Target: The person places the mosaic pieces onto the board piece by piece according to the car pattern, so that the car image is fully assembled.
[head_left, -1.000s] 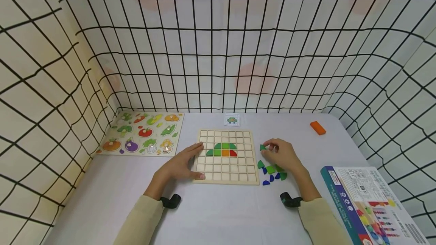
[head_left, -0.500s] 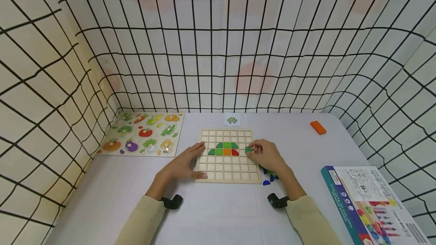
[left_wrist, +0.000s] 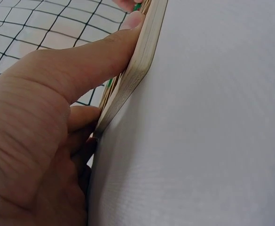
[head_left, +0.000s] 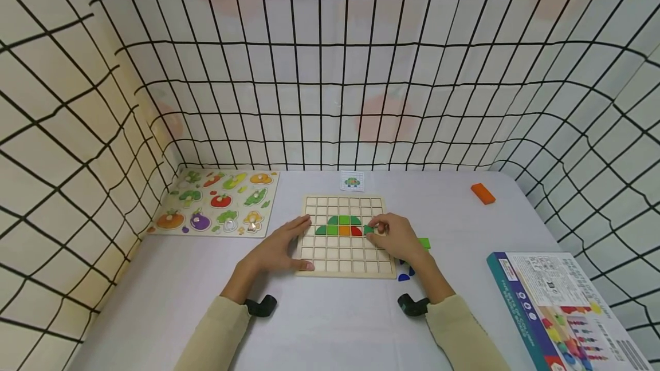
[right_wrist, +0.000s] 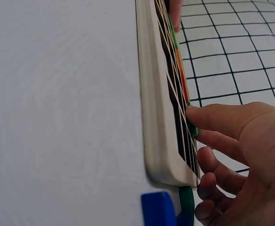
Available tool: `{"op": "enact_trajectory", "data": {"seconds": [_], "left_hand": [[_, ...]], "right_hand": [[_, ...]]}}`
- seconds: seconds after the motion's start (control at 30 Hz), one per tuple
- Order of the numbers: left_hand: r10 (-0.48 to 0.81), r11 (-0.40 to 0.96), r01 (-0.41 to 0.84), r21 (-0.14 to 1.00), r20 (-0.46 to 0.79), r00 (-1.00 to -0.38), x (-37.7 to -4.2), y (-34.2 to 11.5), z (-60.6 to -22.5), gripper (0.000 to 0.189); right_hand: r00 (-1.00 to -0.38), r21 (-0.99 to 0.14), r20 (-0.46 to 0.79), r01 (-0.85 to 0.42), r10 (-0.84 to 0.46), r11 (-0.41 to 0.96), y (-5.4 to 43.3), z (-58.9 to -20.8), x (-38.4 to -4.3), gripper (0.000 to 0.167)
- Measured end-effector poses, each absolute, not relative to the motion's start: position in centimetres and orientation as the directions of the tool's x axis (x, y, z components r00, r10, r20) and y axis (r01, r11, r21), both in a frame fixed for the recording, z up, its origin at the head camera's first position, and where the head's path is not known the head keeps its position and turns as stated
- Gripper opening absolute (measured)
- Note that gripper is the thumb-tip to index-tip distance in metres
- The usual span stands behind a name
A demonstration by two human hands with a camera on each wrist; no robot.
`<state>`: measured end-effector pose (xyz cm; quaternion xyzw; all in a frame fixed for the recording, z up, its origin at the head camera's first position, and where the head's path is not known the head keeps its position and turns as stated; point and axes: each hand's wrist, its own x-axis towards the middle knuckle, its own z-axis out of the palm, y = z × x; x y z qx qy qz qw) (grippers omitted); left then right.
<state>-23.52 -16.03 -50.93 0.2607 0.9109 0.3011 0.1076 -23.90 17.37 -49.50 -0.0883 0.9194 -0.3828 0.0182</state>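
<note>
The wooden grid board lies on the table with green, orange and red pieces in its upper middle squares. My left hand rests along the board's left edge, fingers and thumb spread, the thumb on its rim in the left wrist view. Between thumb and index finger, my right hand pinches a green quarter-round tile at the board, just right of the red tile. In the right wrist view that green tile is at the board's surface, partly hidden by the fingers.
Loose tiles, a blue one and a green one among them, lie partly behind my right wrist. A pattern card is behind the board. Around stand a vegetable puzzle, an orange block, a box and black netting.
My right hand has moved left from beside the loose tiles to the board, carrying the green tile. The board has shifted slightly right; my left hand stays at its edge.
</note>
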Motion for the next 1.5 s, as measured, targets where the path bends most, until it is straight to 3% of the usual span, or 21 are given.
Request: {"op": "enact_trajectory", "data": {"seconds": [0.87, 1.07, 1.5], "left_hand": [[0.538, 0.682, 0.408, 0.607, -0.038, -0.842, -23.5, -15.9, -51.1, 0.113], [0.538, 0.677, 0.404, 0.615, -0.040, -0.842, -23.2, -15.9, -51.0, 0.113], [0.508, 0.702, 0.373, 0.606, -0.060, -0.859, -23.4, -16.0, -50.9, 0.111]], "right_hand": [[-0.983, -0.713, 0.039, -0.153, -0.180, 0.684, 17.6, -49.2, -23.5, 0.021], [-0.979, -0.718, 0.070, -0.183, -0.191, 0.672, 18.9, -49.0, -23.5, 0.024], [-0.993, -0.622, 0.063, -0.116, -0.098, 0.774, 23.6, -48.6, -22.5, 0.023]]}}
